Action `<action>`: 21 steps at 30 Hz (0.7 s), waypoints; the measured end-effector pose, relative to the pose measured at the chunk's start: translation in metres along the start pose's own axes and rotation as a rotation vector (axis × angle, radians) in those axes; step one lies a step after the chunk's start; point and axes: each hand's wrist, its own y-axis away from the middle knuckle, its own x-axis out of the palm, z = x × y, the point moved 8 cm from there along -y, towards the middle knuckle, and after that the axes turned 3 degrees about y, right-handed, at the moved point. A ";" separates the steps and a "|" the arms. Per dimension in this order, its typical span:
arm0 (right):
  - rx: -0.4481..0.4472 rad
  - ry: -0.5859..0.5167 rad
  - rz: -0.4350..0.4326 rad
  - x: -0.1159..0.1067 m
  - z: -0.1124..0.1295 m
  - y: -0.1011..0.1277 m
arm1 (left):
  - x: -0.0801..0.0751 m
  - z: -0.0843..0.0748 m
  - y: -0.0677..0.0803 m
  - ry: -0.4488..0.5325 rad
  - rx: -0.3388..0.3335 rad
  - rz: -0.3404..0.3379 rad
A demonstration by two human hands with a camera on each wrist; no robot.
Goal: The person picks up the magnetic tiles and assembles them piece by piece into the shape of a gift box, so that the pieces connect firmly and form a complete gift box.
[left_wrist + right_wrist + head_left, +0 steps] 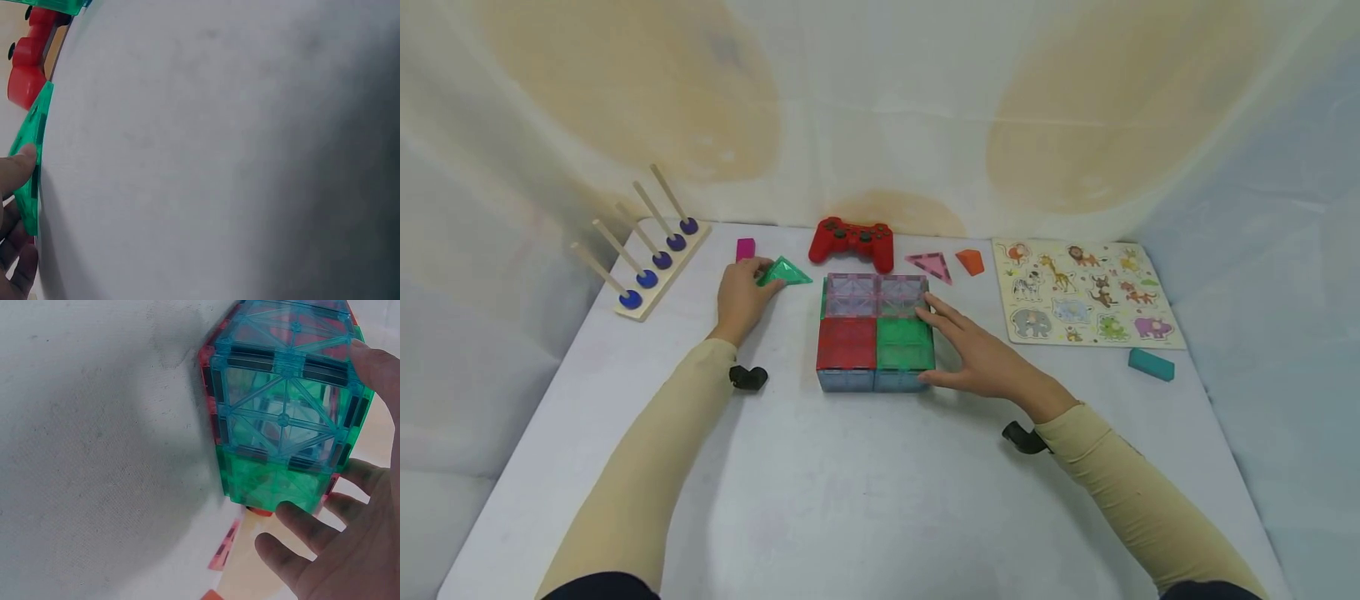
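Observation:
Between thumb and fingers, my left hand point(747, 298) pinches a green triangular magnetic tile point(785, 271). The left wrist view shows the thumb on the tile's face point(28, 134). In the middle of the table sits a low box of magnetic tiles point(847, 343), its top made of red, green and pale purple squares and its near side blue. My right hand point(981, 354) is spread along the box's right side, fingers extended. Seen from the right wrist, the thumb point(369, 362) lies at the box's near upper edge and the fingers reach along its side.
Behind the box lies a red game controller point(852, 242). A pink triangular tile point(931, 266), an orange block point(970, 262) and an animal puzzle board point(1086, 292) are to its right, with a teal block point(1151, 364) in front. On the left are a magenta block point(745, 248) and a pegged stand point(658, 271).

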 end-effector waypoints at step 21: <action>0.006 0.009 0.007 0.001 0.000 -0.001 | -0.008 0.000 0.014 0.207 0.036 0.010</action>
